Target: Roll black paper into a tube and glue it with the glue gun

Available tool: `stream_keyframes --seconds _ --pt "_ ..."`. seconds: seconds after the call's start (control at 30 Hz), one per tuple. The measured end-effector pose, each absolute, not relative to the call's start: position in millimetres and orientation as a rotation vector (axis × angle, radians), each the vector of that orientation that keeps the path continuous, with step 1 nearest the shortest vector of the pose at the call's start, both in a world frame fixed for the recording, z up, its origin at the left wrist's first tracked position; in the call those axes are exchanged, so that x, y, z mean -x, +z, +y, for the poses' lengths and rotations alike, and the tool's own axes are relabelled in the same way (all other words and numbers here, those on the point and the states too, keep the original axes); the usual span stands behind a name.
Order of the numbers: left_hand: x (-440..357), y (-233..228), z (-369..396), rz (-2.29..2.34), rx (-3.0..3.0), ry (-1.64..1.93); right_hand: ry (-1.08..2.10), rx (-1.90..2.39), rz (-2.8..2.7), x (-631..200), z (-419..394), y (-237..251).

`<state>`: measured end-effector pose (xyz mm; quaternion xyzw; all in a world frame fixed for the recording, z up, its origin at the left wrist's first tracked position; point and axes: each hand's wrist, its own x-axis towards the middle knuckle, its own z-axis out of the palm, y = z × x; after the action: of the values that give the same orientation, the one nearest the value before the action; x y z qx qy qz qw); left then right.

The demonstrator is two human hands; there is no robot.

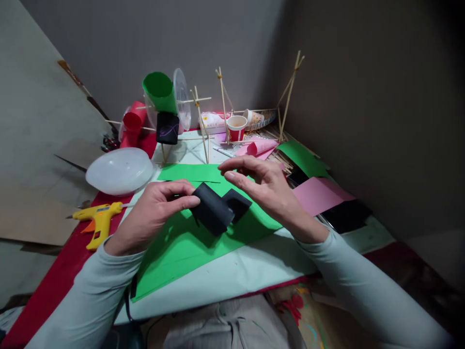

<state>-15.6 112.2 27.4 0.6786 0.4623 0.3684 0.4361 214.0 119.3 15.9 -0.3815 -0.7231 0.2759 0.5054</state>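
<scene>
My left hand [157, 207] pinches a curled piece of black paper [215, 210] at its left edge and holds it just above a green paper sheet [178, 252]. Beside the black paper hovers my right hand [264, 186], fingers spread and slightly bent, close to the paper's upper right corner; whether it touches is unclear. Both arms wear pale long sleeves.
A yellow glue gun [99, 219] lies at the left on red paper [54, 286]. A clear plastic lid [119, 170] sits behind it. Further back stand a wooden stick frame [222, 104] with green [160, 91], red [132, 121] and black paper cups [167, 128], a paper cup [236, 128], and pink paper [319, 194].
</scene>
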Motion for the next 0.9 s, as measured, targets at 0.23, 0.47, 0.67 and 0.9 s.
stream_keyframes --seconds 0.23,0.47,0.67,0.9 --pt "6.5 35.2 101.0 1.160 -1.721 0.785 0.835 0.753 -2.062 -210.7 117.2 14.2" --pt "5.4 28.1 100.0 1.039 -1.623 0.885 0.956 0.727 -2.146 -210.0 113.6 16.4" --pt "8.8 24.8 100.3 1.060 -1.826 0.835 0.839 0.628 -2.222 -208.9 113.4 12.2" --pt "8.4 26.0 97.4 1.120 -2.072 0.851 0.755 0.550 -2.191 -206.5 113.7 9.6"
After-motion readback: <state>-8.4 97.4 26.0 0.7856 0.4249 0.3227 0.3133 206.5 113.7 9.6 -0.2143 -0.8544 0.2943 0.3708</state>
